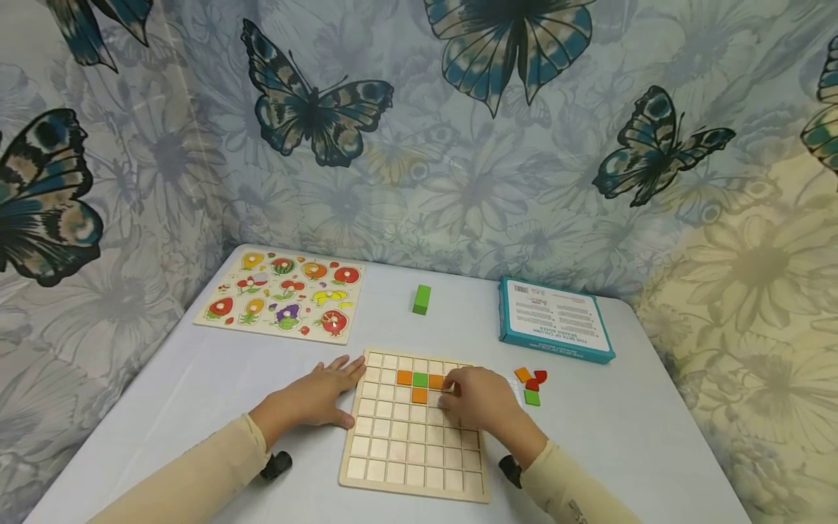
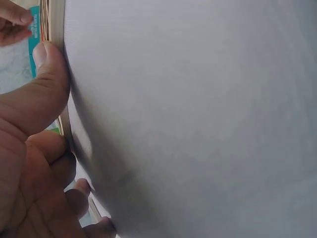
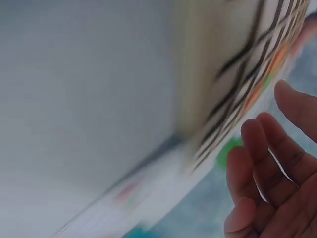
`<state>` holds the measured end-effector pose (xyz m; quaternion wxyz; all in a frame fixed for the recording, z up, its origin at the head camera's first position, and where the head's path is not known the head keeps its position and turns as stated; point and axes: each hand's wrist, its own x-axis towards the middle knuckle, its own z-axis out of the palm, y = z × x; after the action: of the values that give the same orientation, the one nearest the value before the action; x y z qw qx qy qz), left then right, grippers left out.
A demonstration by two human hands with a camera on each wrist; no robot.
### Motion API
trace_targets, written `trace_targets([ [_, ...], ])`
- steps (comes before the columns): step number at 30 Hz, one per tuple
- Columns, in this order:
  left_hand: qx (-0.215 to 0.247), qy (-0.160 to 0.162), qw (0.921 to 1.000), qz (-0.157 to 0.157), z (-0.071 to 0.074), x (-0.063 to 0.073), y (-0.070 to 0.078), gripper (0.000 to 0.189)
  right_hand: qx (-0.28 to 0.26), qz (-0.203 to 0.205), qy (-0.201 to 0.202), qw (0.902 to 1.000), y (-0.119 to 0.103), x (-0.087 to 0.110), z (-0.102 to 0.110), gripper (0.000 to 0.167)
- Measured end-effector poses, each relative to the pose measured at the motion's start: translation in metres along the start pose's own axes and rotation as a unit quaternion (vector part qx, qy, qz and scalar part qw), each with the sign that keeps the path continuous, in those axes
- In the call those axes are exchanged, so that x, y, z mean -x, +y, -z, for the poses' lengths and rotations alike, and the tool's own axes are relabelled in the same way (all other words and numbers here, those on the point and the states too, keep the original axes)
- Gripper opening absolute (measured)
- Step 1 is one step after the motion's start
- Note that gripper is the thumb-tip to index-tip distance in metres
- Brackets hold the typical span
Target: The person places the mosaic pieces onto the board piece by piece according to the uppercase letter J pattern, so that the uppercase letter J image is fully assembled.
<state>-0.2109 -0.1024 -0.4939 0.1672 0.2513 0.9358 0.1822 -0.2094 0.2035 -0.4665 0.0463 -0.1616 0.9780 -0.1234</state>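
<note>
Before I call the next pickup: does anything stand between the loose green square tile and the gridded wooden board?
Yes: the right hand overhangs the board on that side, and a partly hidden white sheet lies flat between board and loose green tile.

Prob. was a home-type play area: butterfly-print wall [image 1: 425,218] backed white bench [image 1: 190,393] w/ fruit puzzle [image 1: 270,302], grid bd. [image 1: 406,453]
</note>
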Motion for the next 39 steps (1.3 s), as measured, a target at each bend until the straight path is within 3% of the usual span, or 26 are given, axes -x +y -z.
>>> trace_targets([
  [4,-0.003,-0.004,1.0000,0.001,0.002,0.000,0.002,0.098,-0.002,-0.062,0.011,0.9980,0.042,0.018,0.017,0.022],
  [8,0.000,-0.006,1.0000,0.004,0.003,0.000,0.003,0.098,0.033,-0.112,0.009,0.9932,0.083,0.037,0.028,0.032],
  [12,-0.005,-0.009,0.9999,0.009,0.004,0.000,0.002,0.098,0.064,-0.128,-0.001,0.9897,0.106,0.048,0.031,0.038],
  [18,-0.001,-0.009,1.0000,0.004,0.005,-0.001,0.001,0.098,0.097,-0.116,0.022,0.9883,0.115,0.054,0.028,0.039],
  [24,-0.001,-0.010,0.9999,0.002,0.004,-0.001,0.003,0.098,0.088,-0.126,0.047,0.9870,0.118,0.058,0.022,0.029],
  [29,-0.003,-0.011,0.9999,0.003,0.003,-0.001,0.003,0.098,0.086,-0.117,0.059,0.9877,0.126,0.060,0.023,0.032],
  [35,0.005,-0.012,0.9999,-0.003,0.003,0.000,0.003,0.097,0.069,-0.136,0.026,0.9879,0.132,0.061,0.023,0.022],
  [39,0.003,-0.011,0.9999,0.001,0.003,-0.001,0.002,0.098,0.041,-0.152,0.009,0.9874,0.134,0.058,0.024,0.025],
])
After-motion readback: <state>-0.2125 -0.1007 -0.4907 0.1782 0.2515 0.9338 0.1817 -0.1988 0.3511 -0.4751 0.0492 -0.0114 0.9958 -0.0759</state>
